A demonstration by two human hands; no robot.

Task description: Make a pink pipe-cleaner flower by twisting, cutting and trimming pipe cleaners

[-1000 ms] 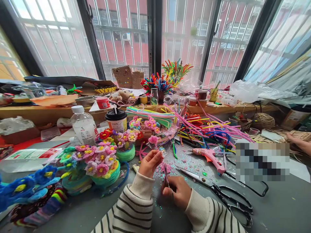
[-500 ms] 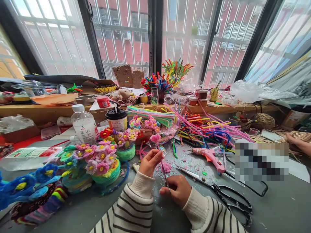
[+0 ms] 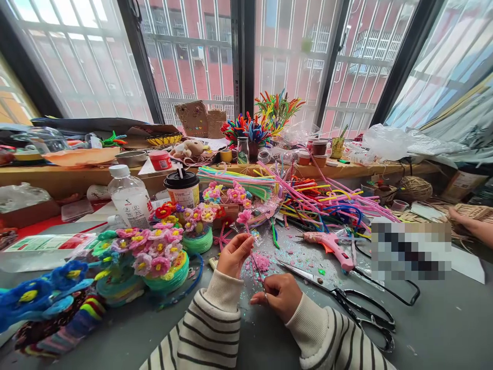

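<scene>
Left hand: the left hand (image 3: 233,254) pinches the upper part of a thin wire stem (image 3: 257,270), just below its pink flower head (image 3: 244,216).
Right hand: the right hand (image 3: 278,295) pinches the stem's lower end between thumb and fingertips, just nearer the person than the left hand.
Stem's place: held slanting above the grey counter (image 3: 442,313), directly over a heap of pink fluff (image 3: 262,263).
Nearby: large black scissors (image 3: 346,298) lie right of the stem, a pink glue gun (image 3: 329,243) beyond them; flower pots of pipe cleaner (image 3: 162,257) stand left of it.
Risk: the stem looks thin, so a hard twist could likely kink it, or the head could slip from the pinch into the fluff.
Hard to make out: how the stem ends inside the right hand; a blurred patch right of the glue gun; another person's hand (image 3: 468,224) is cut off at the far right edge.
</scene>
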